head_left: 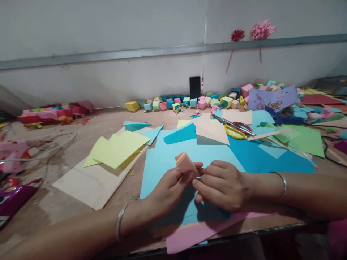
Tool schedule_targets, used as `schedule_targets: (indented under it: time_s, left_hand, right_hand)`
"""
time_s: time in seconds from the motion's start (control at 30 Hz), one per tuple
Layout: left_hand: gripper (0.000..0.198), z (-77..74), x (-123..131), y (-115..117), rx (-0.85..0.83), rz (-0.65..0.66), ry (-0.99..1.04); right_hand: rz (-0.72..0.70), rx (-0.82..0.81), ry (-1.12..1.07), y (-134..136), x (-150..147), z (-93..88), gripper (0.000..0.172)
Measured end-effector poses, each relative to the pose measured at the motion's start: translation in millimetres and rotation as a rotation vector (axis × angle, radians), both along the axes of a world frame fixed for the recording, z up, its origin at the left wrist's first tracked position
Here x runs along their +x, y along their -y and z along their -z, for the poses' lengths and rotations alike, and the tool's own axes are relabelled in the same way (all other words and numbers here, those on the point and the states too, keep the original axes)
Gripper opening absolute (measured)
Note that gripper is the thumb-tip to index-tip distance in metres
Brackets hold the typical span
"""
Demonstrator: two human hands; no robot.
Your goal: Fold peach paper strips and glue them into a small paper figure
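Observation:
A small folded piece of peach paper stands up between my hands, over a light blue sheet. My left hand is closed on its lower left side. From the right, my right hand meets its lower edge with thumb and fingers bent and pressed together. The fingertips of both hands almost touch, and the bottom of the paper is partly hidden by them. Beyond them lie a peach sheet and scissors with yellow and red handles.
Yellow-green sheets rest on cream paper at the left. Small paper cubes and a phone line the wall. A purple tool, a cable and a pink strip lie nearer.

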State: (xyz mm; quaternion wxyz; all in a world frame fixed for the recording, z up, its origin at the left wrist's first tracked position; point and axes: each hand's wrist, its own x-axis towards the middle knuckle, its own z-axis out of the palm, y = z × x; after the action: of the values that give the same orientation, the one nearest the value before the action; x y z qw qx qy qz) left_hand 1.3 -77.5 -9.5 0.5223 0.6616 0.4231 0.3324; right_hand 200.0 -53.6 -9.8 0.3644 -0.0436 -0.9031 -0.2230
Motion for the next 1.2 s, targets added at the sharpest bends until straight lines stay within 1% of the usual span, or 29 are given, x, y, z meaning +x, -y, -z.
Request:
schedule_targets:
  time_s: [0.03,0.1,0.17,0.23,0.33,0.43,0.57,0.7,0.8,0.9,1.07,1.2]
  left_hand:
    - [0.027,-1.7,-1.7,-2.3,0.073,0.002,-0.037]
    - [0.028,-4.1,-5.5,-7.2,0.228,0.009,-0.129]
    - [0.032,-3.6,-9.0,-11.6,0.369,-0.012,-0.224]
    - [0.036,-0.3,-11.8,-15.2,0.432,-0.014,-0.278]
    - [0.040,6.4,-14.3,-18.3,0.499,0.019,-0.326]
    - [0.040,9.3,-14.3,-18.8,0.536,0.059,-0.343]
    - [0.040,7.1,-12.8,-17.1,0.556,0.121,-0.360]
    - [0.042,5.4,-12.4,-14.2,0.569,0.158,-0.360]
    - [0.042,5.2,-12.6,-12.4,0.623,0.169,-0.295]
    - [0.038,4.6,-12.7,-11.5,0.668,0.166,-0.257]
    - [0.035,5.0,-12.8,-13.3,0.650,0.090,-0.301]
    - [0.034,5.7,-13.7,-16.2,0.675,0.070,-0.333]
  right_hand:
    - [0.000,-0.048,-0.049,-1.3,1.1,-0.2,0.015]
    - [0.018,-0.156,-0.164,-4.1,3.9,-1.3,0.009]
    - [0.046,-0.243,-0.261,-6.7,6.5,-3.7,0.010]
    - [0.083,-0.293,-0.303,-8.4,8.4,-7.1,0.016]
    - [0.082,-0.291,-0.307,-8.3,9.1,-12.5,0.023]
    - [0.054,-0.283,-0.293,-5.7,8.1,-16.3,0.020]
    - [0.050,-0.274,-0.261,-3.4,6.3,-18.5,0.017]
    - [0.021,-0.202,-0.256,-4.0,5.2,-20.5,0.011]
    - [0.006,-0.150,-0.272,-5.3,6.0,-21.7,0.011]
    - [0.030,-0.162,-0.246,-7.0,7.7,-22.3,0.011]
    - [0.036,-0.179,-0.240,-7.8,7.9,-20.4,0.012]
    - [0.042,-0.205,-0.237,-7.3,6.8,-17.1,0.011]
